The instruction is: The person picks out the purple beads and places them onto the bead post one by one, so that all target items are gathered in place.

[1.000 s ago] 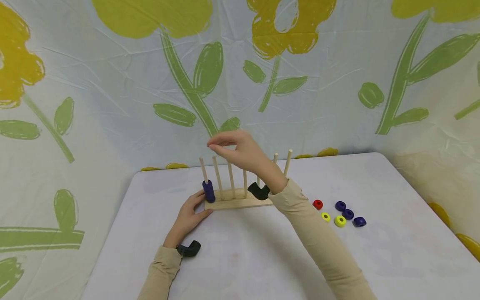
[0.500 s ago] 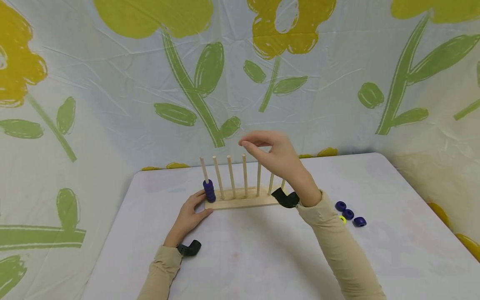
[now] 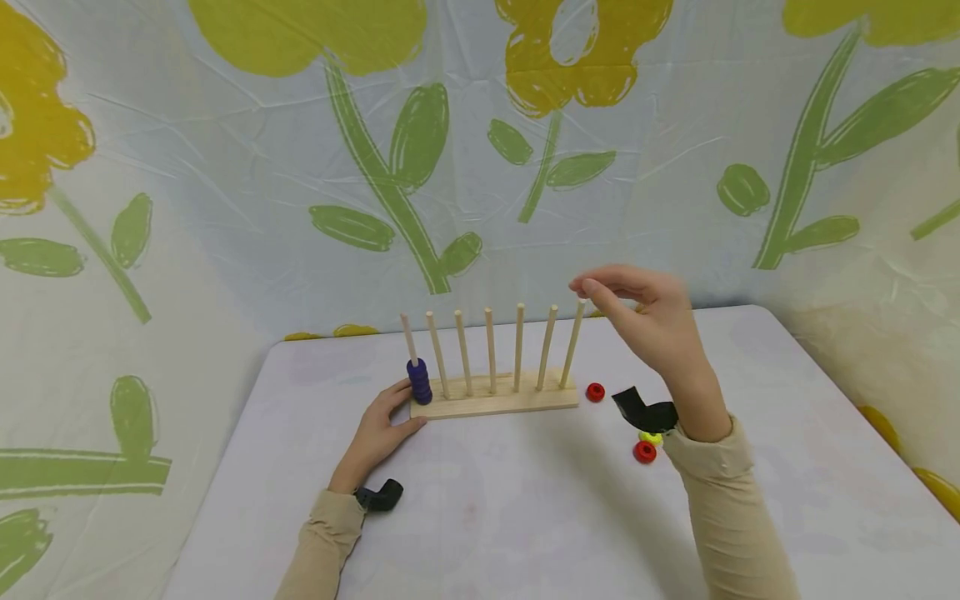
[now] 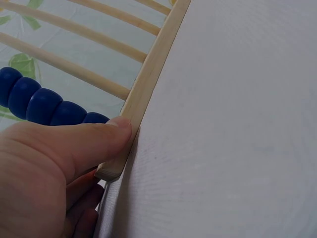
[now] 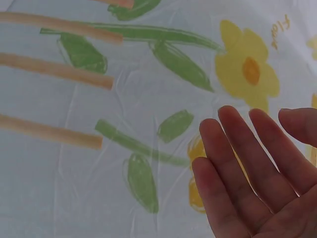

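A wooden peg stand (image 3: 495, 406) with a row of upright pegs stands on the table. Several dark blue beads (image 3: 419, 383) are stacked on its leftmost peg, and the other pegs carry none. My left hand (image 3: 381, 435) grips the left end of the base; in the left wrist view the thumb (image 4: 106, 139) presses its edge with the fingers behind. Beside the top of the rightmost peg, my right hand (image 3: 645, 317) hangs in the air, holding nothing. Its fingers (image 5: 237, 153) are spread and relaxed in the right wrist view.
One red bead (image 3: 596, 392) lies right of the base. Another red bead (image 3: 645, 452) and a yellow bead (image 3: 650, 437) lie nearer, partly by the right forearm, which covers the table behind it. A flower-printed cloth (image 3: 480, 150) hangs behind the table (image 3: 480, 517).
My right hand has swept rightward above the pegs, from the left ones to the rightmost. Its arm now hides the blue loose beads and uncovers two red ones. My left hand stays put.
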Demonstrator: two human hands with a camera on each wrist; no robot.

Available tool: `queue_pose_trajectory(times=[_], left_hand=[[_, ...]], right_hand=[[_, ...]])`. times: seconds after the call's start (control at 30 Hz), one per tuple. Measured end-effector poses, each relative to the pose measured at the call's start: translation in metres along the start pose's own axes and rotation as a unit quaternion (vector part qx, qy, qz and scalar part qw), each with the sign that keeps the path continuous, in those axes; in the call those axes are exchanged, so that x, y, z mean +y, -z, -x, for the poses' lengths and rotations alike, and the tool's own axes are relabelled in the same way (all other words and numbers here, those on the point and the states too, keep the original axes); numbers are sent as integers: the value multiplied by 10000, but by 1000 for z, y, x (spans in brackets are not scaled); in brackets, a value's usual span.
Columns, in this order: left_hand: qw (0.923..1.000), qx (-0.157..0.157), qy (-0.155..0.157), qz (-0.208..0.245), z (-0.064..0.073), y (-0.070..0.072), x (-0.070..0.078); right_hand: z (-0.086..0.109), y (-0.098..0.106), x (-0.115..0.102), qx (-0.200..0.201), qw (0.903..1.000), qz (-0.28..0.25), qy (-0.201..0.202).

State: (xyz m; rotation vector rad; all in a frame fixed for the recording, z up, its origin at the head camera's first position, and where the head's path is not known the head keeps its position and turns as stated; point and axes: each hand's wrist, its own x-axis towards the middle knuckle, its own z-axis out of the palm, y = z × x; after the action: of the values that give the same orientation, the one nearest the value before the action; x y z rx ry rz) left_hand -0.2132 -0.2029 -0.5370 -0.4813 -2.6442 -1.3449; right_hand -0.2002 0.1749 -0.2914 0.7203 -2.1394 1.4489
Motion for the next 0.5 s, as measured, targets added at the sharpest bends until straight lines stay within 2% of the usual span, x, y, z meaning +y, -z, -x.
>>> queue_pose_trajectory(times=[0.3, 0.5], left_hand=[[10000, 5, -70, 31, 0, 0, -1], [9999, 22, -112, 67, 0, 0, -2]], right_hand=[[27, 47, 30, 620, 9960, 145, -627], [51, 66, 61, 696, 9869, 599, -1323]])
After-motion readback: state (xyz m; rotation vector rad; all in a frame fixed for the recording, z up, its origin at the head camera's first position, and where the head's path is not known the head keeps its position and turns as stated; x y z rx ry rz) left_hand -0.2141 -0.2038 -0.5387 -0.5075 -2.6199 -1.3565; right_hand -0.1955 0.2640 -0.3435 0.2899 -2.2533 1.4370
